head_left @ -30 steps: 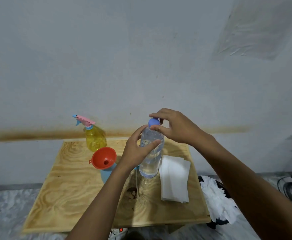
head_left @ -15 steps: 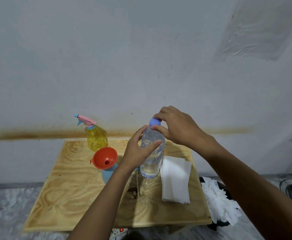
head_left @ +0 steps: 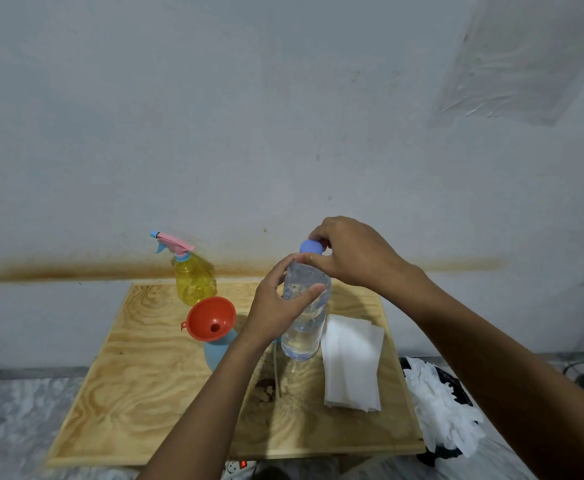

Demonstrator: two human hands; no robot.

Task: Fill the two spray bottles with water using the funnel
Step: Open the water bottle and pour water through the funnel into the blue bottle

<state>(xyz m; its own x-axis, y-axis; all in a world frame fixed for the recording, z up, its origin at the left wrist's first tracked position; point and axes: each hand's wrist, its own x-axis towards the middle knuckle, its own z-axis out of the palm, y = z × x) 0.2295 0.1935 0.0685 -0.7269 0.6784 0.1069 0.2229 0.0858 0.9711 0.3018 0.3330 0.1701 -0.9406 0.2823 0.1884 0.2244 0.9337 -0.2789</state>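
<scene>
The table [head_left: 138, 393] lies beneath both hands. The left hand [head_left: 276, 313] wraps the water bottle [head_left: 306, 327]. To its left are a yellow sprayer [head_left: 195, 284] and a blue bottle [head_left: 217, 353] carrying the funnel [head_left: 211, 318]. The right hand [head_left: 356, 254] pinches the cap [head_left: 309, 247].

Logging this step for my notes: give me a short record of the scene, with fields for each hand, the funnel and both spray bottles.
left hand: grips the body of the upright water bottle
right hand: pinches the bottle's blue cap
funnel: orange, seated in the neck of the blue spray bottle
blue spray bottle: upright on the wooden table, no spray head on
yellow spray bottle: behind the funnel, pink trigger head on
</scene>
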